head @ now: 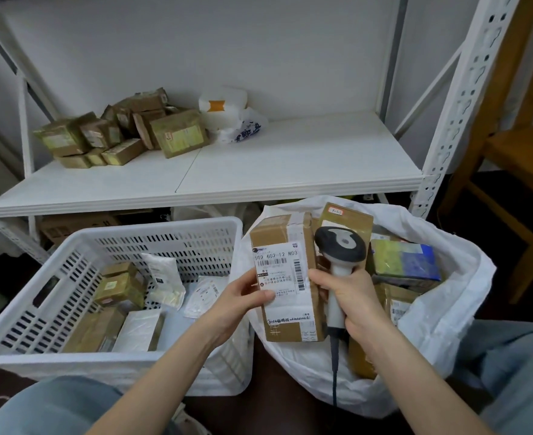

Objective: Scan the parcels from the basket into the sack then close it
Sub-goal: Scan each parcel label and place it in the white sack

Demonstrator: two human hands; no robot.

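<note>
Several parcels scanned, several left.
Left hand (243, 293) grips a box (285, 277), right hand (350, 296) clasps the scanner (337, 246); basket (70, 246) part-full, sack (447, 309) open.

A labelled brown parcel (285, 277) stands upright over the open white sack (447, 315), beside the scanner (340, 243). The white basket (70, 356) holds more parcels (119, 288).

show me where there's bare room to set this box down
The shelf is bare on its right half, from the white bags to the right upright, and along its front. Its back left holds brown parcels. The basket and the sack are crowded.
</note>
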